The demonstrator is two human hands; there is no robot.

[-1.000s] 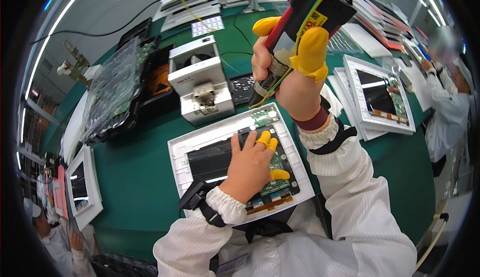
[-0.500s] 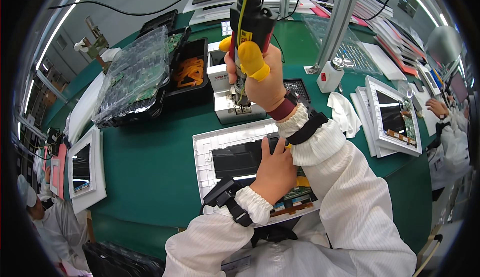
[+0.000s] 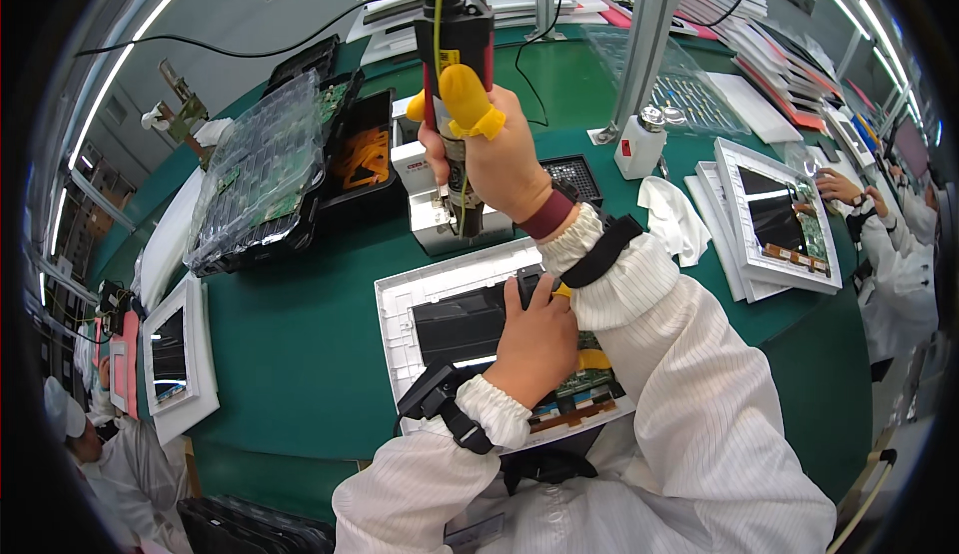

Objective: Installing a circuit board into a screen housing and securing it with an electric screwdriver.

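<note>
My right hand (image 3: 507,166), with yellow covers on two of its fingers, is wrapped round an upright electric screwdriver (image 3: 462,36) that comes down from above. The screwdriver's tip end is at a white box-shaped screw feeder (image 3: 432,229); whether it touches cannot be made out. Below, my left hand (image 3: 536,349) lies on an open white device housing (image 3: 392,319), fingers stretched toward a small black part at its upper edge. Inside the housing are a black panel (image 3: 448,330) and a green circuit board (image 3: 591,382), partly hidden by my hand and right sleeve.
Left of the feeder, a black tray (image 3: 375,189) holds orange flex parts, beside clear-covered trays of circuit boards (image 3: 262,169). To the right are a white dispenser bottle (image 3: 640,149), a white cloth (image 3: 672,219) and another open device (image 3: 774,219). A metal post (image 3: 649,49) rises behind. Co-workers sit at both sides.
The view has shifted slightly. My right hand and the screwdriver have moved a little left, the screwdriver's tip end staying at the feeder. My left hand stays on the housing.
</note>
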